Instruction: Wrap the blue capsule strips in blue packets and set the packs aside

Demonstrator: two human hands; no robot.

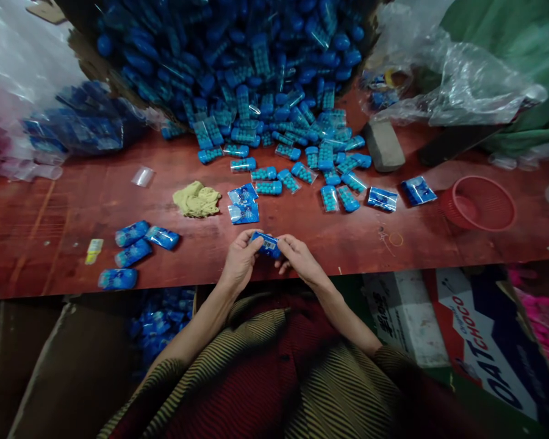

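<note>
Both my hands meet at the near edge of the red-brown table (50, 244). My left hand (240, 259) and my right hand (297, 256) pinch the two ends of one small blue packet (266, 243) with a white barcode label. Just beyond it lie two flat blue printed sachets (243, 204). A big heap of blue packets (256, 67) fills the far middle of the table and spills toward me. Three wrapped blue packets (135, 244) lie to my left near the edge.
A yellow crumpled cloth (196, 200) lies left of centre. A red plastic basket (480, 204) sits at the right, a grey block (384, 146) behind it. Clear plastic bags (452, 79) sit at both far corners. A cardboard box (165, 323) under the table holds blue packets.
</note>
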